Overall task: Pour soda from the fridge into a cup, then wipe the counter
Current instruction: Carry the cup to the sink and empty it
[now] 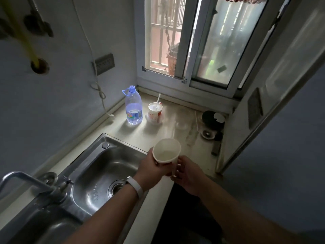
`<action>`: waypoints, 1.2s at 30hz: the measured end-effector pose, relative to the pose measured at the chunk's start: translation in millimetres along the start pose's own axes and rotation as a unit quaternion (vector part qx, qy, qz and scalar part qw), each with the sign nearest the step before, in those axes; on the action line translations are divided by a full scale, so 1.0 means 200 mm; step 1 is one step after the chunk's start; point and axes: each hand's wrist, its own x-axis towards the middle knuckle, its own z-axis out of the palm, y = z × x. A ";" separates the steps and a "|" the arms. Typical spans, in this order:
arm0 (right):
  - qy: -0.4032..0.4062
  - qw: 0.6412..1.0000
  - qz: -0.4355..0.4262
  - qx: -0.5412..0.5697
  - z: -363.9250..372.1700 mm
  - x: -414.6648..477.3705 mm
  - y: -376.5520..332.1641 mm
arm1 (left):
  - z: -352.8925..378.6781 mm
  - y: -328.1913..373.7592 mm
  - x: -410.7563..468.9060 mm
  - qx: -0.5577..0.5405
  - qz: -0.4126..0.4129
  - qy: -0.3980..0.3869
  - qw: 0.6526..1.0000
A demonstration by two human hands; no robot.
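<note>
We hold a white cup (166, 151) in both hands above the near edge of the surface (177, 124), tilted so its mouth faces us. Our left hand (152, 167) has its grip closed around the cup's side; our right hand (187, 170) grips its base. A sink (98, 171) lies left; a water bottle (133, 108) stands farther back.

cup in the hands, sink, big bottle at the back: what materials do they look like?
Cup: likely paper, matte white, thin rolled rim.
Sink: stainless steel, brushed grey with dull reflections.
Bottle: clear plastic, see-through wall, blue cap and handle.
</note>
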 end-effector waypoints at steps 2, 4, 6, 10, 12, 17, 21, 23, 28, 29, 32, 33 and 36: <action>0.000 1.000 0.002 -0.004 0.02 0.08 -0.03 | -0.01 0.01 0.07 -0.004 -0.007 0.011 1.000; -0.007 1.000 0.005 -0.008 0.03 0.18 -0.07 | -0.03 0.02 0.16 0.003 -0.007 0.022 1.000; -0.015 1.000 0.010 -0.012 0.05 0.29 -0.12 | -0.05 0.02 0.26 0.018 -0.004 0.033 0.999; -0.043 0.998 0.034 -0.030 0.10 0.53 -0.23 | -0.10 0.01 0.45 0.037 -0.023 0.085 0.995; -0.056 0.996 0.047 -0.047 0.14 0.66 -0.30 | -0.12 0.02 0.56 0.054 -0.038 0.110 0.992; -0.061 0.993 0.062 -0.081 0.18 0.98 -0.48 | -0.17 0.01 0.87 0.097 -0.053 0.138 0.984; -0.053 0.993 0.064 -0.088 0.21 1.19 -0.57 | -0.17 -0.01 1.05 0.122 -0.064 0.158 0.978; -0.047 0.993 0.066 -0.087 0.22 1.28 -0.59 | -0.18 -0.03 1.12 0.154 -0.070 0.162 0.972; -0.065 0.991 0.085 -0.085 0.23 1.44 -0.60 | -0.20 -0.11 1.25 0.180 -0.081 0.174 0.965; -0.065 0.990 0.089 -0.086 0.22 1.47 -0.60 | -0.21 -0.14 1.27 0.180 -0.084 0.175 0.964; -0.060 0.990 0.100 -0.085 0.21 1.54 -0.58 | -0.22 -0.19 1.32 0.191 -0.097 0.170 0.962; -0.060 0.989 0.103 -0.083 0.21 1.56 -0.57 | -0.22 -0.21 1.33 0.199 -0.102 0.167 0.960; -0.062 0.989 0.112 -0.077 0.21 1.61 -0.54 | -0.25 -0.26 1.37 0.207 -0.118 0.162 0.958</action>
